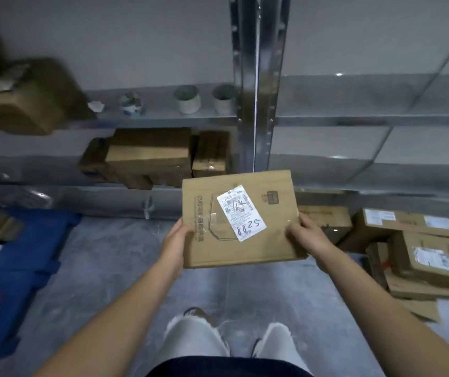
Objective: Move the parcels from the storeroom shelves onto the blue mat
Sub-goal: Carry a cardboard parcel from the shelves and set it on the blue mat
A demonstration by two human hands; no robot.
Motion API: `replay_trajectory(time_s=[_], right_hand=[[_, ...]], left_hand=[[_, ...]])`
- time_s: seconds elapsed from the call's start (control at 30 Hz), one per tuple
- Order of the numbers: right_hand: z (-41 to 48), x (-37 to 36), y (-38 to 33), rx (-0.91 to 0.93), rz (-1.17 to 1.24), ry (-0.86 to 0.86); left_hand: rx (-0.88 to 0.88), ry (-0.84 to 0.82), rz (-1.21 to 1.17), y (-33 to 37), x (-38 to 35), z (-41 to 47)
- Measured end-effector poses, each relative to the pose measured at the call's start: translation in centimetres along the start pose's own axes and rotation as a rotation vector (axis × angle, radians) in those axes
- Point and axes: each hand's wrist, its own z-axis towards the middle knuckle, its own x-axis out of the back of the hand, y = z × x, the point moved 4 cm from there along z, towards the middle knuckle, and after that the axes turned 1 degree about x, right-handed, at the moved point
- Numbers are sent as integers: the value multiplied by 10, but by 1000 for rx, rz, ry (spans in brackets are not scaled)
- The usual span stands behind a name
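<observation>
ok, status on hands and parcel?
Left hand and right hand both grip the flat parcel, held above the floor. Blue mat lies to the left. Bare floor between, nothing in the way.

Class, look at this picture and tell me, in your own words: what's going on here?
A person stands at metal shelves, holding a flat cardboard parcel by its sides, left hand on the left edge, right hand on the right. Its white label reads 8825. The blue mat lies on the floor to the left; the parcel is not on it yet. More boxes sit on the shelf.
</observation>
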Motion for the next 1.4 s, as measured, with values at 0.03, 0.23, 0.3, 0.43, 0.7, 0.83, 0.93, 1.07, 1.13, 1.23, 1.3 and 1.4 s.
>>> replay_trajectory(time_s=[0.03, 0.23, 0.3, 0.43, 0.7, 0.83, 0.93, 1.07, 1.13, 1.23, 1.3, 1.4], right_hand=[[-3, -12, -12, 18, -26, -39], [-17, -115, -87, 173, -159, -234], [-22, -154, -111, 225, -233, -292], [-38, -258, -160, 328, -389, -436], [-96, -497, -222, 398, -447, -653], [-115, -598, -237, 433, -518, -737], [-121, -653, -241, 419, -585, -752], [-119, -713, -246, 450, -626, -780], [-113, -744, -252, 424, -635, -812], [-99, -795, -259, 410, -667, -819], [-86, -834, -266, 408, -688, -838], [-59, -896, -278, 387, -721, -874]], left_hand=[[-13, 43, -20, 6, 17, -5], [-97, 261, -155, 33, 140, -37], [-81, 334, -247, 30, 181, -50], [-55, 400, -417, 21, 274, -74], [-151, 657, -658, 15, 469, -111], [-155, 770, -680, 2, 553, -123], [-128, 793, -703, -4, 599, -121], [-105, 788, -769, -7, 643, -109], [-105, 799, -802, -7, 665, -99], [-89, 844, -847, -6, 697, -80], [-79, 882, -864, -2, 724, -63], [-74, 881, -839, 8, 767, -29]])
